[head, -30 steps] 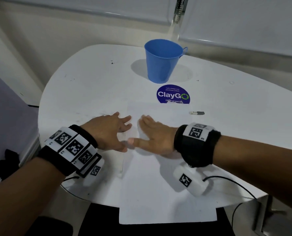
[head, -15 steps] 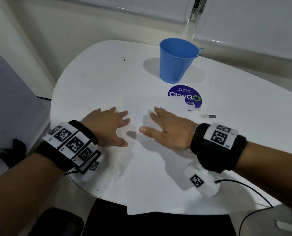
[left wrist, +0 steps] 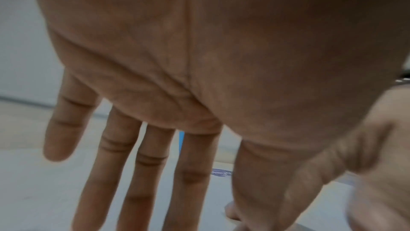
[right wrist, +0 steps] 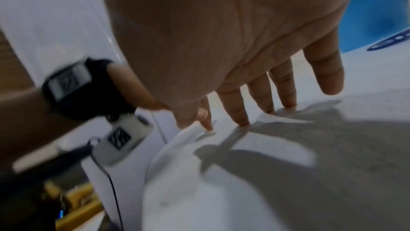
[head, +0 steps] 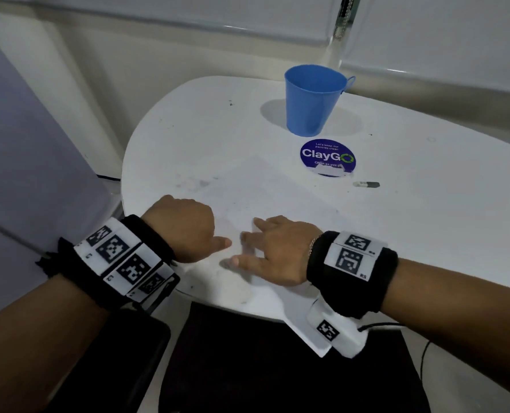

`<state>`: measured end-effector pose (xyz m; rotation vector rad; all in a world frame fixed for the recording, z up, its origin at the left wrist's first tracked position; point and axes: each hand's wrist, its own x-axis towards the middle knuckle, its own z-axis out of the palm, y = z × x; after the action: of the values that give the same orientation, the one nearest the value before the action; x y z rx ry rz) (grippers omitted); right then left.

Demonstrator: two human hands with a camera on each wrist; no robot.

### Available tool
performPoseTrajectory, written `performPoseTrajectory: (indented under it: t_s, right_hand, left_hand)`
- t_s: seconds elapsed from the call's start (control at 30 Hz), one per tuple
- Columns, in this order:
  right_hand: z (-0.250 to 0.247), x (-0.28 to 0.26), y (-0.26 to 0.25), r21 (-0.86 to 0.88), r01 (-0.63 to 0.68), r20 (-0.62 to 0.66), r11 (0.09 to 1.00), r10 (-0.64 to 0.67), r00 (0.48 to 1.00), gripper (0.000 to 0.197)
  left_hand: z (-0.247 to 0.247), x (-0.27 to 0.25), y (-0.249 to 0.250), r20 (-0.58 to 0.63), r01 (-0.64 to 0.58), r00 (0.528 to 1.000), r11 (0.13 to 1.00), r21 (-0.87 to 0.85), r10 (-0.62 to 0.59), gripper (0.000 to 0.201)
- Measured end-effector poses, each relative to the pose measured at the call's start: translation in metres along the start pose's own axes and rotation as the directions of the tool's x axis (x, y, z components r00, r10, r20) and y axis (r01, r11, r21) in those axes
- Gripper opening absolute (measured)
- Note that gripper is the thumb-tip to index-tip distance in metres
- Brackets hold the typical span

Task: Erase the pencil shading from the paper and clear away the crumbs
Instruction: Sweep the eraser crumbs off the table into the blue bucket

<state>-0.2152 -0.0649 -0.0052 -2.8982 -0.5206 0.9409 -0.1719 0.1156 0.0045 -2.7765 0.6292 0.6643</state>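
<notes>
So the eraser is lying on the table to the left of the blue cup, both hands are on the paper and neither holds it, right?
Not quite. The head view shows the eraser lying on the table right of the blue cup and nearer the person. The rest holds: the left hand and right hand are on the paper, and neither holds the eraser.

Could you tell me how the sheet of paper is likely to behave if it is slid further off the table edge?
The paper is probably floppy: the right wrist view shows it buckling beside the right hand fingers. Its near corner already overhangs the table, so it would likely droop or slip off. It looks thin and light, so it should slide easily.
</notes>
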Motion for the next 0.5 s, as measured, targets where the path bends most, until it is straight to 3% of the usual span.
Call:
performPoseTrajectory:
  t_s: [0.13,0.2,0.3,0.4,0.5]
  right_hand:
    - [0.001,0.003,-0.001,-0.084,0.067,-0.044,0.994,-0.071,0.996,0.068]
    - [-0.005,0.006,0.005,-0.085,0.092,0.001,0.992,-0.092,0.996,0.072]
    - [-0.018,0.009,0.014,-0.044,0.047,0.069,0.998,-0.044,0.997,0.084]
    - [-0.032,0.005,0.020,-0.055,0.012,0.087,0.998,-0.007,0.996,0.084]
    - [-0.037,-0.001,0.024,-0.058,0.017,0.106,0.998,-0.010,0.994,0.078]
  left_hand:
    - [-0.004,0.006,-0.015,-0.198,-0.025,0.980,0.951,-0.307,-0.038,0.012]
    - [-0.008,0.009,-0.026,-0.279,-0.059,0.957,0.895,-0.443,-0.075,0.025]
    - [-0.014,0.012,-0.035,-0.293,-0.059,0.944,0.797,-0.602,-0.152,0.032]
    - [-0.013,0.021,-0.038,-0.297,-0.078,0.943,0.768,-0.636,-0.151,0.026]
    - [-0.011,0.027,-0.039,-0.312,-0.096,0.931,0.695,-0.713,-0.191,0.007]
